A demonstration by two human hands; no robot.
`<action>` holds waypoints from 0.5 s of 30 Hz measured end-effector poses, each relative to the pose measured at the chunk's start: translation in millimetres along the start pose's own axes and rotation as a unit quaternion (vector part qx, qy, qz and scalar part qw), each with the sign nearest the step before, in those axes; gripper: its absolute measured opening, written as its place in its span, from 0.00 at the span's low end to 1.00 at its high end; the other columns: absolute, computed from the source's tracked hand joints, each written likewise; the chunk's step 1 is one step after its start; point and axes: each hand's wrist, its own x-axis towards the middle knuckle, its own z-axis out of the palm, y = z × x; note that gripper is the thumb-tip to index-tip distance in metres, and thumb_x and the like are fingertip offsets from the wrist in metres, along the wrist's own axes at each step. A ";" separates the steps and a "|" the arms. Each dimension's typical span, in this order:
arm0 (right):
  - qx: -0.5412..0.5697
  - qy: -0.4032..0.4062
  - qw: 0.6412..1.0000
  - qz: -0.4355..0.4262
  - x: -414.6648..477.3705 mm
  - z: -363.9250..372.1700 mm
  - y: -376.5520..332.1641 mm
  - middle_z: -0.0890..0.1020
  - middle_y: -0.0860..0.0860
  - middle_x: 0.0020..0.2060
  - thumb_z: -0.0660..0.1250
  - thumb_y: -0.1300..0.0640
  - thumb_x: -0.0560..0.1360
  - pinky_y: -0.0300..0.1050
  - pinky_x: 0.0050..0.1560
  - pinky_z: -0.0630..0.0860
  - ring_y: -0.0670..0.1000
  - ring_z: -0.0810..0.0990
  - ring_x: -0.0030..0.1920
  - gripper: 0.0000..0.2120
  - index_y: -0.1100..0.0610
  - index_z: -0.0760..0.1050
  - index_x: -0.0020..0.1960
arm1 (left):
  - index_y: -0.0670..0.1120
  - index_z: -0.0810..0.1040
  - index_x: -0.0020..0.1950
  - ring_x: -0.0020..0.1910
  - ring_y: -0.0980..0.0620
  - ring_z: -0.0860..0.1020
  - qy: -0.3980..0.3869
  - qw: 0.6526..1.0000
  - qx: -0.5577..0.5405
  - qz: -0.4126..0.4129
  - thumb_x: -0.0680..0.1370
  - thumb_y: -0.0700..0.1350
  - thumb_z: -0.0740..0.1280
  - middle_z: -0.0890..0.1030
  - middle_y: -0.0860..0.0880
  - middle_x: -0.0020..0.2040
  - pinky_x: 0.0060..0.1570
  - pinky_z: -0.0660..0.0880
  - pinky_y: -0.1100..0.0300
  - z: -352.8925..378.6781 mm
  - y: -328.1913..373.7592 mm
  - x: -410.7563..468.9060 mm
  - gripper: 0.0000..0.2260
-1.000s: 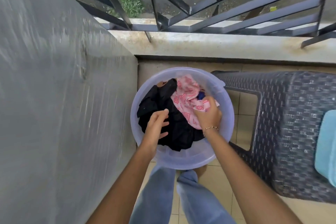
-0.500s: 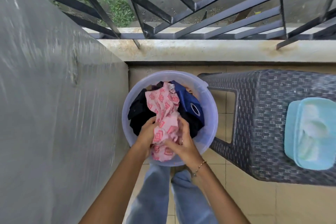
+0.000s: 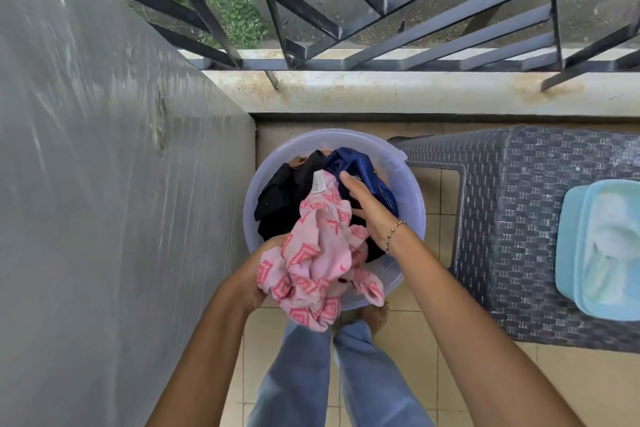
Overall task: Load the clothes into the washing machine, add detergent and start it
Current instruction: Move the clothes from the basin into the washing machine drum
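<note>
Head view: left hand (image 3: 254, 279) largely hidden under pink cloth (image 3: 311, 253), grip not determinable; cloth bunched over basin's (image 3: 414, 194) near rim; right hand (image 3: 367, 208) flat, fingers straight, on blue garment (image 3: 356, 163) in basin beside black garment (image 3: 280, 194); basin on tiled floor (image 3: 445, 194) between wall (image 3: 104, 201) and stool (image 3: 519, 236); tub (image 3: 602, 246) on stool, cut off at frame edge.

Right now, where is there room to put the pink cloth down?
The woven stool has a bare top beside the turquoise box. Bare floor tiles lie between the basin and the stool. The basin is crowded with clothes.
</note>
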 end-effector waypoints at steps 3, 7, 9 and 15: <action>0.038 -0.037 0.998 0.019 -4.1 2.3 0.9 0.83 0.53 0.56 0.59 0.32 0.72 0.49 0.59 0.76 0.54 0.80 0.58 0.27 0.48 0.77 0.61 | 0.45 0.80 0.26 0.23 0.63 0.76 0.027 0.999 -0.017 0.013 0.80 0.34 0.56 0.79 0.55 0.23 0.25 0.72 0.72 1.1 4.8 -5.0 0.25; 0.088 -0.063 0.994 0.001 -21.8 1.2 12.3 0.85 0.56 0.47 0.55 0.35 0.76 0.47 0.49 0.80 0.56 0.83 0.51 0.28 0.57 0.81 0.51 | 0.47 0.84 0.32 0.26 0.59 0.81 0.062 0.992 -0.096 0.048 0.81 0.44 0.57 0.83 0.52 0.28 0.24 0.73 0.70 12.7 12.1 -16.5 0.21; 0.136 -0.049 0.989 -0.023 -34.7 1.1 17.3 0.83 0.56 0.53 0.58 0.36 0.75 0.52 0.60 0.76 0.57 0.80 0.58 0.26 0.57 0.79 0.55 | 0.48 0.82 0.38 0.30 0.56 0.82 0.098 0.984 -0.131 0.075 0.80 0.47 0.58 0.84 0.50 0.32 0.27 0.76 0.66 25.9 22.9 -27.1 0.17; 0.190 -0.024 0.976 -0.101 -98.5 4.4 4.2 0.81 0.52 0.59 0.71 0.34 0.64 0.49 0.56 0.79 0.52 0.80 0.59 0.30 0.48 0.77 0.62 | 0.44 0.76 0.65 0.59 0.43 0.79 0.090 0.957 -0.230 0.156 0.75 0.68 0.53 0.81 0.41 0.59 0.62 0.73 0.46 70.1 56.7 -88.7 0.33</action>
